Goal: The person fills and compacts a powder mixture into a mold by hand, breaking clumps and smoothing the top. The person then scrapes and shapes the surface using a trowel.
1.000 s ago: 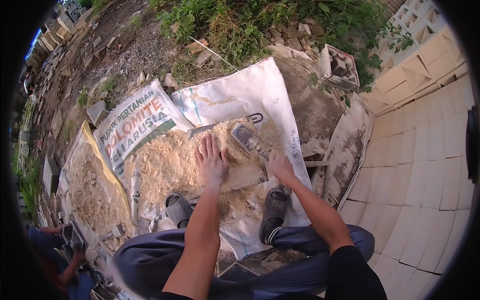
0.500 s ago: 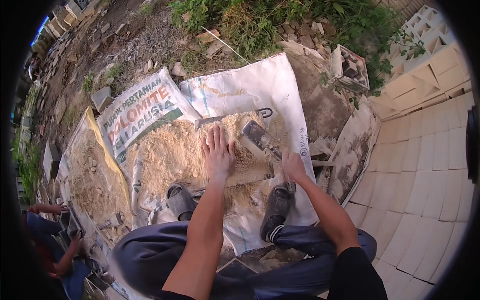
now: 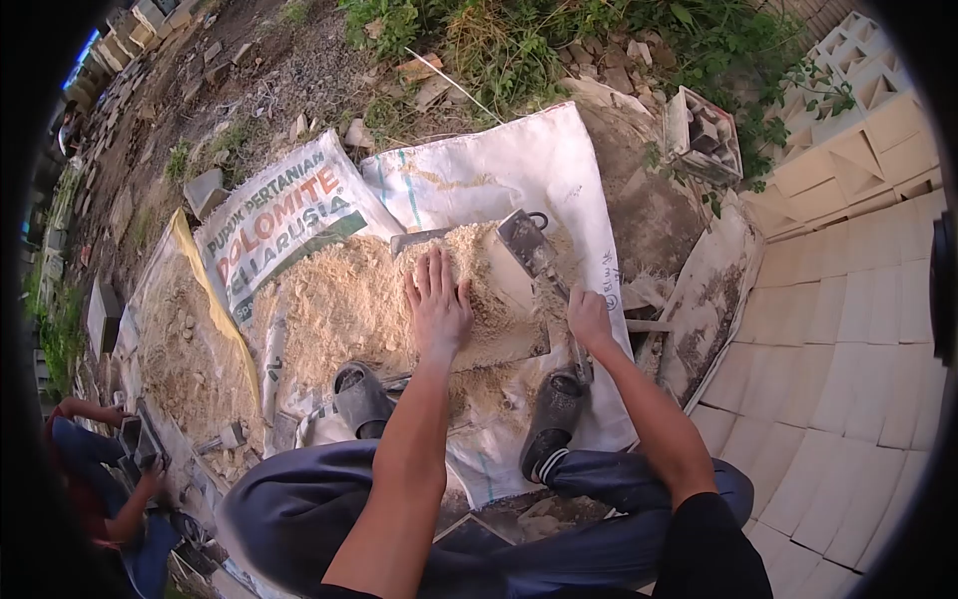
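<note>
My left hand lies palm down with fingers stretched on a heap of pale, sandy mix. The mix covers much of a flat metal mould or plate; its far edge and a wire loop show. My right hand is wrapped round the handle of a trowel-like tool with a dusty rectangular blade. That blade sits over the far right part of the plate, beside a scraped, smoother patch. Whether it touches the mix, I cannot tell. White woven sacks lie underneath.
My sandalled feet stand on the sacks at the near side. Stacked pale blocks rise on the right. A box of rubble stands at the far right, near weeds. Another person works at lower left, close to a small brush-like tool.
The blade in my right hand has moved away from me and slightly right, and has turned. Looser mix now lies near its handle. My left hand has stayed in place.
</note>
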Action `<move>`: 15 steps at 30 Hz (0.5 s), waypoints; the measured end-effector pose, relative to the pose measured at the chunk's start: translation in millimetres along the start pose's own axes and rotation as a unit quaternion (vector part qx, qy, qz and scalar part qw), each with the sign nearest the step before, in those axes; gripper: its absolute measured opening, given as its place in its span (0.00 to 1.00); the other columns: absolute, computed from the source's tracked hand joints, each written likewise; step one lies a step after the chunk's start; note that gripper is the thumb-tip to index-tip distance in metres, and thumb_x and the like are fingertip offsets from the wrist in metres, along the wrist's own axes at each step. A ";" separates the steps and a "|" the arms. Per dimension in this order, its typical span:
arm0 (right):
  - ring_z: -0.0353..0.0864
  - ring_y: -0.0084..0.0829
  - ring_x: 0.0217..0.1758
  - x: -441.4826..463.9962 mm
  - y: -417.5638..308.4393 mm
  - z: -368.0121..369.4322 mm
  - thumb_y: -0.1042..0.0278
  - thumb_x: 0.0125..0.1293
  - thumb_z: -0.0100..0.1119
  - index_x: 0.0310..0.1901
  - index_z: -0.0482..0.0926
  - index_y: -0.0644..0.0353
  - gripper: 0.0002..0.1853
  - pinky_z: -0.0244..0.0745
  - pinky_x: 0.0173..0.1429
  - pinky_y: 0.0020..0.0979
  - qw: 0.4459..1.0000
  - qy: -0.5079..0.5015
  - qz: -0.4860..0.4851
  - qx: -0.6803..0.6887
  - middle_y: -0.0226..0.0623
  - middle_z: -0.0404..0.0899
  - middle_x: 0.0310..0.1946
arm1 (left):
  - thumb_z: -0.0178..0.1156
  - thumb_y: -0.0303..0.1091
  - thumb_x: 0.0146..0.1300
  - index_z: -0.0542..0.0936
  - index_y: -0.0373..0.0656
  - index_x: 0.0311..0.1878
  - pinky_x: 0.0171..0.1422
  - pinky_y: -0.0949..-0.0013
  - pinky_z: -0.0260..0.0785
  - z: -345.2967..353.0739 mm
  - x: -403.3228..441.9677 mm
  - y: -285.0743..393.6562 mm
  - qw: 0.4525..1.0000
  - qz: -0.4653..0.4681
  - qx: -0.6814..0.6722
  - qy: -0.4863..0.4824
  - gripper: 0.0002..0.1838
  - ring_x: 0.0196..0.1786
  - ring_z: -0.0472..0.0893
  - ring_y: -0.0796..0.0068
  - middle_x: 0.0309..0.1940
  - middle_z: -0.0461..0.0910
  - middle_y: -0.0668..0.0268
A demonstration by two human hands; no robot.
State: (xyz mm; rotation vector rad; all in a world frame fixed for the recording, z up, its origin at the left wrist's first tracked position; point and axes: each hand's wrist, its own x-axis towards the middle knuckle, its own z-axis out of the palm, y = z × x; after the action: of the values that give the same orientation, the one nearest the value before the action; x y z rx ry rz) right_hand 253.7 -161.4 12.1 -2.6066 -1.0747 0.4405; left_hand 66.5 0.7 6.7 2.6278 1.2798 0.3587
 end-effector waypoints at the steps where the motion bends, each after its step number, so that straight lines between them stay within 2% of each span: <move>1: 0.75 0.62 0.41 3.5 -2.9 -0.5 0.55 0.67 0.36 0.31 0.76 0.73 0.26 0.70 0.48 0.52 0.999 0.033 -0.023 -0.009 0.65 0.76 0.32 | 0.33 0.46 0.71 0.51 0.43 0.71 0.77 0.55 0.30 -1.0 1.4 0.8 1.000 0.005 -0.011 0.009 0.29 0.75 0.44 0.64 0.72 0.48 0.63; 3: 0.75 0.62 0.42 3.6 -2.7 3.0 0.54 0.67 0.36 0.32 0.76 0.74 0.27 0.70 0.49 0.52 0.996 0.070 -0.046 -0.016 0.65 0.76 0.33 | 0.34 0.46 0.71 0.51 0.43 0.71 0.77 0.55 0.30 0.2 0.9 0.1 1.000 0.003 -0.011 0.009 0.29 0.75 0.45 0.63 0.72 0.48 0.62; 5: 0.76 0.62 0.42 -3.2 6.8 13.3 0.54 0.67 0.36 0.30 0.77 0.73 0.27 0.70 0.49 0.53 0.994 -0.027 0.084 0.064 0.65 0.76 0.33 | 0.34 0.46 0.71 0.51 0.43 0.71 0.77 0.55 0.31 -2.4 2.4 1.9 1.000 0.007 -0.004 0.011 0.29 0.74 0.45 0.63 0.72 0.48 0.63; 9: 0.76 0.63 0.41 -6.6 0.8 8.6 0.54 0.67 0.36 0.30 0.77 0.73 0.27 0.70 0.49 0.53 0.989 -0.057 0.134 0.025 0.66 0.76 0.33 | 0.34 0.46 0.71 0.51 0.43 0.71 0.77 0.55 0.31 -4.9 1.3 2.5 1.000 0.002 -0.014 0.003 0.29 0.75 0.45 0.63 0.72 0.48 0.63; 12: 0.76 0.63 0.42 6.6 -6.8 -7.8 0.55 0.67 0.35 0.30 0.77 0.74 0.27 0.70 0.49 0.53 0.995 -0.044 0.085 0.030 0.67 0.76 0.32 | 0.32 0.47 0.71 0.51 0.44 0.71 0.77 0.55 0.29 1.0 1.9 1.4 1.000 -0.004 0.010 -0.006 0.29 0.75 0.43 0.65 0.73 0.47 0.64; 14: 0.77 0.61 0.42 16.5 -0.8 -4.6 0.56 0.67 0.34 0.31 0.76 0.74 0.27 0.72 0.48 0.51 0.990 0.049 -0.095 -0.088 0.67 0.76 0.32 | 0.36 0.45 0.70 0.52 0.42 0.71 0.76 0.54 0.31 -4.6 0.9 2.6 1.000 0.010 -0.008 0.021 0.29 0.74 0.46 0.63 0.72 0.50 0.62; 15: 0.77 0.61 0.42 21.3 -2.6 -2.4 0.56 0.67 0.34 0.31 0.76 0.74 0.27 0.72 0.48 0.51 0.990 0.047 -0.095 -0.088 0.67 0.76 0.32 | 0.36 0.45 0.70 0.52 0.42 0.71 0.76 0.54 0.31 -3.4 0.5 2.7 1.000 0.008 -0.007 0.020 0.29 0.74 0.46 0.63 0.72 0.50 0.62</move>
State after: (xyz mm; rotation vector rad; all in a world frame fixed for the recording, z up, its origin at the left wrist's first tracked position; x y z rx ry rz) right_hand 267.4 -144.8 11.7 -2.6088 -1.3707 0.1858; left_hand 67.8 -0.3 10.7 2.6332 1.2639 0.4233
